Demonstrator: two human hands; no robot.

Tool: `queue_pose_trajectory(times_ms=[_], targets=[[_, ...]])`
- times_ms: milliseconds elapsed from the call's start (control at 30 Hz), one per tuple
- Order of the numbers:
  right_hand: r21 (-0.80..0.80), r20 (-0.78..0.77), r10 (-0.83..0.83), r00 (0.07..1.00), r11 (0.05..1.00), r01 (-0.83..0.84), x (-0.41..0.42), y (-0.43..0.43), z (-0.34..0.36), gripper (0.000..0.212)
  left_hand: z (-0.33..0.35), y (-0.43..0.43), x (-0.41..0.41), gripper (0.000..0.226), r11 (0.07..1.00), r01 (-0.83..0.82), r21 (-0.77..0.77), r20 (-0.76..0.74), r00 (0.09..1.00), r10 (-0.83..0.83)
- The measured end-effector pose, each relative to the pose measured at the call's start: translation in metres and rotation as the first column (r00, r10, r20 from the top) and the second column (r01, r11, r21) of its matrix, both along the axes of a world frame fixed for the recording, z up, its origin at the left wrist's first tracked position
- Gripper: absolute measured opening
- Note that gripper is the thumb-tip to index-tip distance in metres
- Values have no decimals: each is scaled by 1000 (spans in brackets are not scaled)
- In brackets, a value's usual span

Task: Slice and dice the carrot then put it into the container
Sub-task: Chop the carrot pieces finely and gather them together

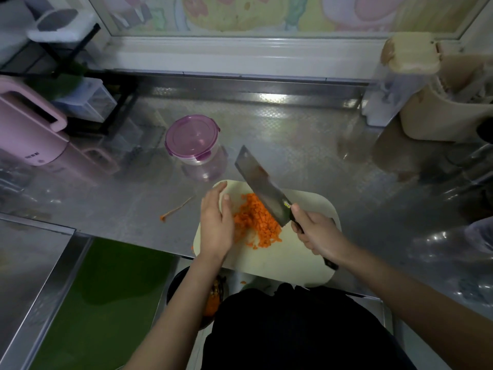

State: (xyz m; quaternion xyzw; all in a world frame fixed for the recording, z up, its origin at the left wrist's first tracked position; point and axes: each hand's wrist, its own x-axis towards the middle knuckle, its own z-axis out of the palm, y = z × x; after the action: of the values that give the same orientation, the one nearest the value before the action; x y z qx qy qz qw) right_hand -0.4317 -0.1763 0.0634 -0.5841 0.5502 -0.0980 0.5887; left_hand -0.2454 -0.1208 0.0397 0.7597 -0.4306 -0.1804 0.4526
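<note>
Dark clothing (293, 329): sitting closest, at the worktop's (293, 134) near edge, both forearms reaching out over it.
Bowl (184, 279): sitting low under the left forearm, holding orange scraps.
Cutting board (293, 257): lying pale on the worktop, just ahead of the person.
Carrot (256, 220): lying diced in a heap on the board's far half.
Left grip (216, 222): released, fingers straight, its edge pressing against the heap's left side.
Right grip (314, 231): clenching the cleaver's handle.
Cleaver (264, 190): tilting over the heap's right side, tip pointing away.
Container (192, 140): standing beyond the board, purple lid on.
Peel strip (176, 209): lying on the worktop left of the board.
</note>
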Motion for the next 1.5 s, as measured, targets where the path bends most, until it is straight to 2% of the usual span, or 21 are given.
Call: queue_pose_trajectory(times_ms=[67, 167, 233, 267, 333, 367, 467, 567, 700, 900, 1000, 1067, 1133, 1233, 1300, 1367, 1500], targets=[[-184, -180, 162, 970, 963, -195, -7, -4, -2, 48, 11, -1, 6, 28, 995, -5, -95, 59, 998, 11], [-341, -430, 283, 857, 828, -445, -14, -6, -6, 47, 25, 3, 10, 24, 978, 95, -184, 158, 985, -66], [-391, -526, 321, 787, 731, -560, -15, -3, -11, 52, 29, 8, 11, 27, 943, 292, -162, 185, 947, -261], [-397, -553, 332, 764, 701, -593, -15, -1, -12, 51, 30, 11, 11, 31, 901, 422, -101, 159, 901, -404], [-398, -581, 358, 731, 658, -639, -13, 3, -11, 39, 25, 16, 10, 42, 754, 650, 93, 33, 755, -655], [-406, -584, 371, 722, 637, -656, -12, 6, -10, 35, 21, 19, 8, 46, 669, 720, 184, -55, 687, -724], [-436, -583, 390, 713, 590, -679, -7, 14, -10, 36, 9, 25, 7, 49, 494, 812, 310, -212, 566, -797], [-463, -564, 397, 725, 575, -675, -1, 19, -15, 37, 6, 28, 10, 53, 392, 839, 378, -221, 493, -842], [-484, -559, 395, 729, 558, -674, 2, 24, -14, 37, 6, 26, 11, 50, 305, 829, 469, -92, 389, -917], [-481, -566, 379, 733, 569, -666, 9, 32, -7, 33, -3, 8, 16, 52, 266, 801, 536, -4, 318, -948], [-475, -569, 383, 727, 569, -671, 9, 35, -6, 34, -11, -3, 22, 53, 271, 777, 567, -11, 337, -942], [-471, -573, 386, 723, 567, -676, 8, 38, -5, 34, -21, -13, 32, 57, 345, 736, 582, -5, 427, -904], [-460, -581, 383, 718, 574, -678, 7, 39, -4, 35, -26, -22, 42, 56, 492, 682, 542, 72, 546, -835], [-428, -601, 364, 711, 605, -671, 3, 36, -5, 38, -22, -30, 48, 51, 708, 589, 389, 244, 675, -696], [-414, -622, 350, 700, 612, -674, 0, 34, -6, 41, -14, -33, 46, 51, 765, 559, 320, 253, 728, -637], [-431, -615, 330, 716, 619, -656, -3, 33, -8, 41, -9, -32, 41, 58, 717, 608, 341, 216, 692, -689], [-461, -600, 280, 749, 644, -611, -6, 32, -8, 42, -16, -22, 29, 81, 541, 719, 436, 245, 483, -840]])
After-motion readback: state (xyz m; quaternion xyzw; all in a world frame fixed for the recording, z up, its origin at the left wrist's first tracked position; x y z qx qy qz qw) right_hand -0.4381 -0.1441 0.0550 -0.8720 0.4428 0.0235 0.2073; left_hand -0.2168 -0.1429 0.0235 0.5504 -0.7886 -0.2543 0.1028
